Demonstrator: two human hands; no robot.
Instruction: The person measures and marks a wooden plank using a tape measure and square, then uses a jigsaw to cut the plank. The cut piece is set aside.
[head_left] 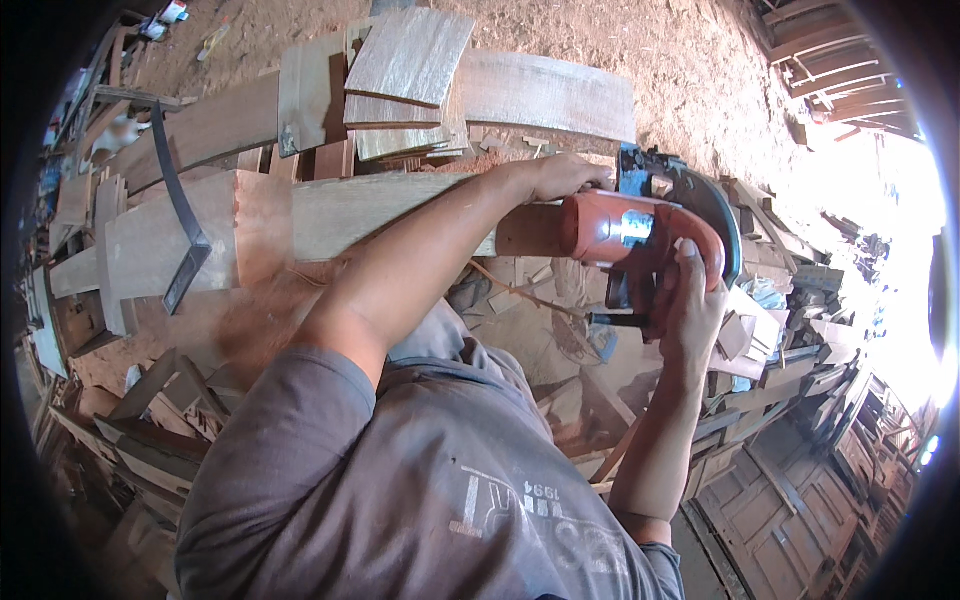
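Observation:
My right hand (692,305) is wrapped round the rear handle of an orange-red circular saw (655,228), its thumb on top. The saw has a dark curved blade guard (715,205) on its far right side, and a power cord (530,295) runs off to the left. My left arm reaches across a long wooden board (400,205). Beside the front of the saw, my left hand (568,178) has its fingers curled down; what they grip is hidden. The blade and the saw's contact with the wood cannot be made out.
A dark metal square (185,235) lies across boards at left. Beyond the long board, several planks (410,62) are stacked, with a pale plank (545,92) beside them. Offcuts (560,400) litter the ground below. Scrap wood (800,320) and a panelled door (785,500) lie at right.

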